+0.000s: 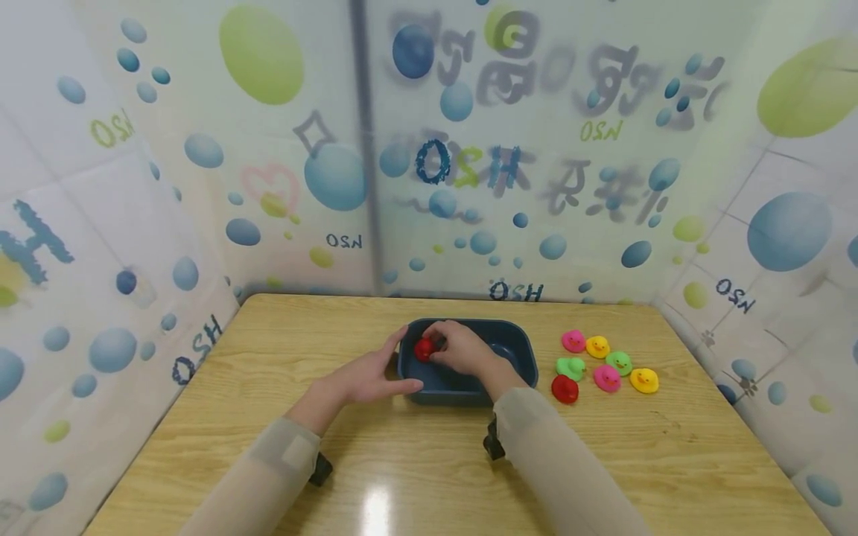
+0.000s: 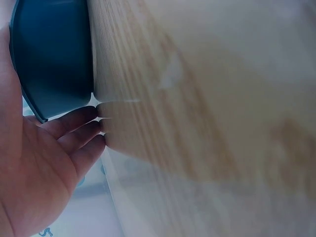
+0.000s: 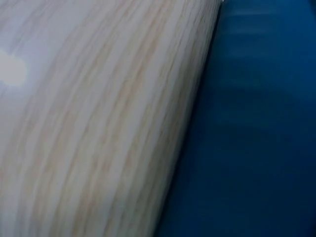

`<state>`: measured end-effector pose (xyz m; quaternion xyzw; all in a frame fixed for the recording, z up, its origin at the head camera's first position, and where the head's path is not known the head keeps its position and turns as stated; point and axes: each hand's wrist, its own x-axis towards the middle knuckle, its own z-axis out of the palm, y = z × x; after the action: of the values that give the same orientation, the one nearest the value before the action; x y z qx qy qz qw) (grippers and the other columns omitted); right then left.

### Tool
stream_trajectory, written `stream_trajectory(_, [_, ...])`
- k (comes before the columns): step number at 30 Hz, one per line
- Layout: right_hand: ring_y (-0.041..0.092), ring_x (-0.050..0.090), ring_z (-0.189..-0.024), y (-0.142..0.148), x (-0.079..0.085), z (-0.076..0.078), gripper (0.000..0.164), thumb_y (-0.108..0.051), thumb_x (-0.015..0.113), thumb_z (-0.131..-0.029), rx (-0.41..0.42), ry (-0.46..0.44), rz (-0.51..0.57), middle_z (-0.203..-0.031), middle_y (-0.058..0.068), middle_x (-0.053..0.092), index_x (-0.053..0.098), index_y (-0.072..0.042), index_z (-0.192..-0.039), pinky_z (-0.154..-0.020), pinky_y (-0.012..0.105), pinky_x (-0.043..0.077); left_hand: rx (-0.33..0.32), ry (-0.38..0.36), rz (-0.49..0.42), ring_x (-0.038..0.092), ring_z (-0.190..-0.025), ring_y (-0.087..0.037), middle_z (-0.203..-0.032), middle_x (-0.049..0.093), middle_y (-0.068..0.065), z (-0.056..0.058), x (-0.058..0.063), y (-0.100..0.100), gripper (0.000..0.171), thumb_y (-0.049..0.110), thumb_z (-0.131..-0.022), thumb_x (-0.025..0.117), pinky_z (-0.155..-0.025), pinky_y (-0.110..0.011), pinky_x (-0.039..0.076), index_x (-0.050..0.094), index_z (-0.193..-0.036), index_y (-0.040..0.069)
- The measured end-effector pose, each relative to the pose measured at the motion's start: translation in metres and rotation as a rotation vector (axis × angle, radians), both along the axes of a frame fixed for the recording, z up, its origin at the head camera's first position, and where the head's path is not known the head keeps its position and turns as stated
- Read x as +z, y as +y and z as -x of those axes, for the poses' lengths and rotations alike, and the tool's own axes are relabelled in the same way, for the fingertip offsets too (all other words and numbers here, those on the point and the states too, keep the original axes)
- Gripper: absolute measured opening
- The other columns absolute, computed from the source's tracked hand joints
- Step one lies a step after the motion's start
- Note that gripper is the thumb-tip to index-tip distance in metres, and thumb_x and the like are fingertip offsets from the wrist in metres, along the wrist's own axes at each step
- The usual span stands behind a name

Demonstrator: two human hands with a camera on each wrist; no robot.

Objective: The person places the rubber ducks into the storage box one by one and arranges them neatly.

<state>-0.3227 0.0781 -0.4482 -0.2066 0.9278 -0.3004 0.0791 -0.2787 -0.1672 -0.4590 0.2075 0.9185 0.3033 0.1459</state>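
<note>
A dark blue rectangular bin (image 1: 462, 399) stands on the wooden table. Inside its left end, my right hand (image 1: 462, 348) pinches a small red toy duck (image 1: 424, 350) between thumb and fingers. My left hand (image 1: 369, 376) is at the bin's left end, thumb by the front corner and fingers stretched along the outer side. Seen from the left wrist, its fingers (image 2: 81, 133) are fairly straight, with their tips close to the tabletop beside the bin wall (image 2: 54, 54). In the right wrist view the bin's outer side (image 3: 247, 138) shows, but the hand is hidden.
Right of the bin lies a loose group of toy ducks: pink (image 1: 573, 341), yellow (image 1: 598, 346), green (image 1: 570, 368) and red (image 1: 565, 388) among them. The table (image 1: 228, 424) is light wood. A patterned curtain (image 1: 436, 223) hangs behind and at both sides.
</note>
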Motion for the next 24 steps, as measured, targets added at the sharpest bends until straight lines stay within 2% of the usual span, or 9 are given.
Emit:
stream_trajectory(7, [0.027,0.068,-0.125,0.012,0.009,-0.005,0.037,-0.01,0.08,-0.101,0.015,0.008,0.007,-0.134,0.008,0.073,0.072,-0.015,-0.137,-0.111,0.05,0.057,0.007,-0.004,0.01,0.058,-0.148,-0.042,-0.17,0.046,-0.024,0.0,0.0,0.001,0.115,0.078,-0.096,0.066,-0.123,-0.061,0.046,0.001,-0.179,0.03])
stream_trajectory(15, [0.023,0.071,-0.115,0.04,0.02,-0.017,0.039,-0.013,0.077,-0.104,0.037,0.029,0.02,-0.142,0.005,0.071,0.069,-0.013,-0.143,-0.104,0.046,0.06,0.01,-0.001,0.018,0.059,-0.147,-0.041,-0.169,0.049,-0.021,0.0,-0.001,0.002,0.116,0.08,-0.095,0.066,-0.123,-0.059,0.047,0.001,-0.179,0.032])
stream_trajectory(24, [0.022,0.072,-0.107,0.086,0.025,-0.037,0.04,-0.012,0.077,-0.104,0.07,0.099,0.022,-0.141,0.011,0.07,0.068,-0.006,-0.142,-0.099,0.046,0.063,0.026,-0.002,0.016,0.055,-0.151,-0.042,-0.169,0.049,-0.022,-0.001,-0.001,0.002,0.118,0.081,-0.093,0.067,-0.127,-0.06,0.043,0.002,-0.179,0.032])
